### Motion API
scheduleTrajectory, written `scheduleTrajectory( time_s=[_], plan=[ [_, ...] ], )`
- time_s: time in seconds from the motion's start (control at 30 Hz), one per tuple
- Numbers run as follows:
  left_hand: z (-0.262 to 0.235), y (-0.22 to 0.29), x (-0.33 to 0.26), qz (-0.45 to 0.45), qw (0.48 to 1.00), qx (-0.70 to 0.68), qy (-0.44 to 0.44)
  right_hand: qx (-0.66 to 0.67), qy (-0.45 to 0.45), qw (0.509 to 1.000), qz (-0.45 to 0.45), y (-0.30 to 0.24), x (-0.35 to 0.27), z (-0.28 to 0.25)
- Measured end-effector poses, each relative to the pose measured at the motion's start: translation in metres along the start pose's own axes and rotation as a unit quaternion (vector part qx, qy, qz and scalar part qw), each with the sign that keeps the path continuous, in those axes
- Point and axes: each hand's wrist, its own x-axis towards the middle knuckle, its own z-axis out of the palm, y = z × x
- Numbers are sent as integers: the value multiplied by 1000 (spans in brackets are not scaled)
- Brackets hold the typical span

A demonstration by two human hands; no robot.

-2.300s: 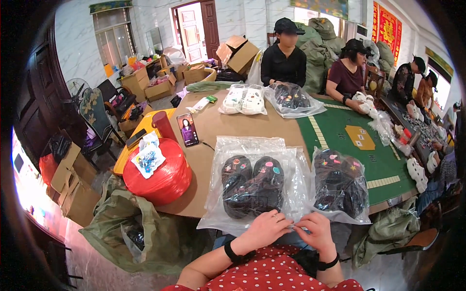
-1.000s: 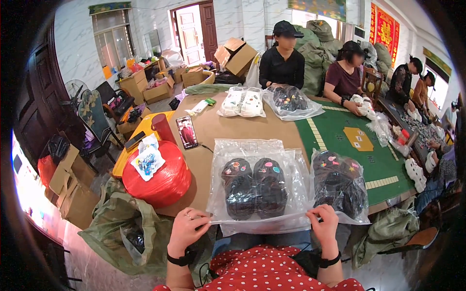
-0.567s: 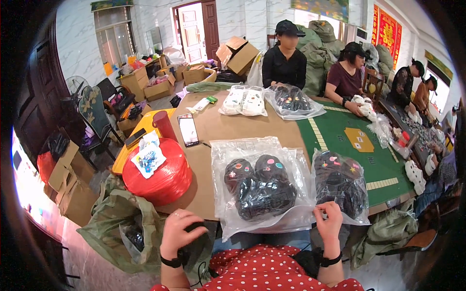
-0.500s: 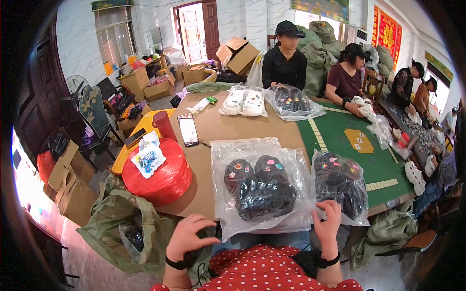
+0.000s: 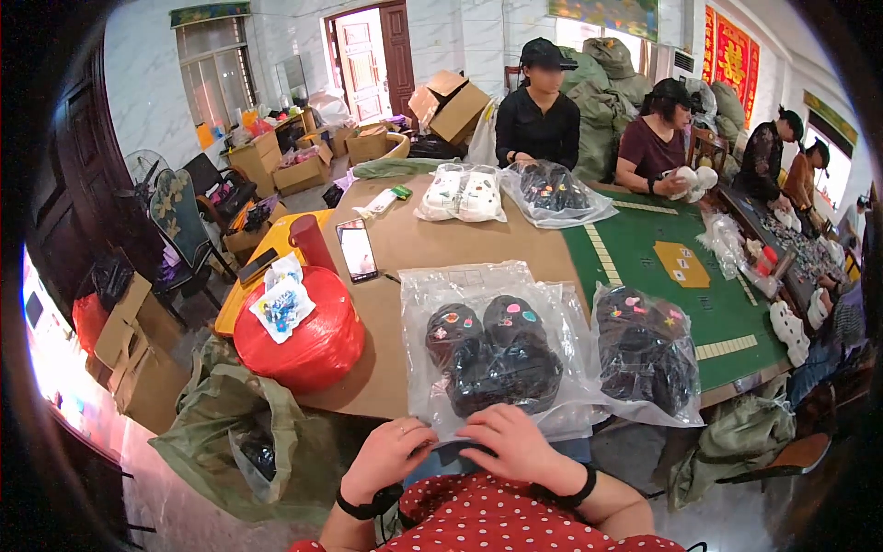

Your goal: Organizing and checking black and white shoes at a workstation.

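Observation:
In front of me lies a clear plastic bag (image 5: 423,317) holding a pair of black clogs (image 5: 504,368) with colourful charms on their toes. My left hand (image 5: 394,455) is curled at the bag's near edge, fingertips on the plastic. Close beside it, my right hand (image 5: 510,443) has its fingers bent over the same edge, the thumb below. Little space separates the two hands. Just to the right rests another bagged pair of black clogs (image 5: 648,354), touched by neither hand.
Left on the table are a red roll of plastic twine (image 5: 299,336), a dark red cup (image 5: 313,241) and a propped phone (image 5: 357,250). Bagged white clogs (image 5: 462,193) lie farther back. A green sack (image 5: 216,442) stands at lower left. Co-workers (image 5: 538,120) are across the table.
Both my hands have moved inward from the bag's two sides to its near edge, and their fingers have closed in. Across the table, a co-worker has lifted white clogs.

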Motion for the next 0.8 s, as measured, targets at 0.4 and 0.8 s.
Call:
scheduleTrajectory(
  time_s=[0.4,0.8],
  plan=[
    [2,-6,-2,20,998,6,55,-60,-57,996,-16,4,15,40],
    [-9,-13,-11,-38,999,23,17,-32,-48,998,18,1,17,36]
  ],
)
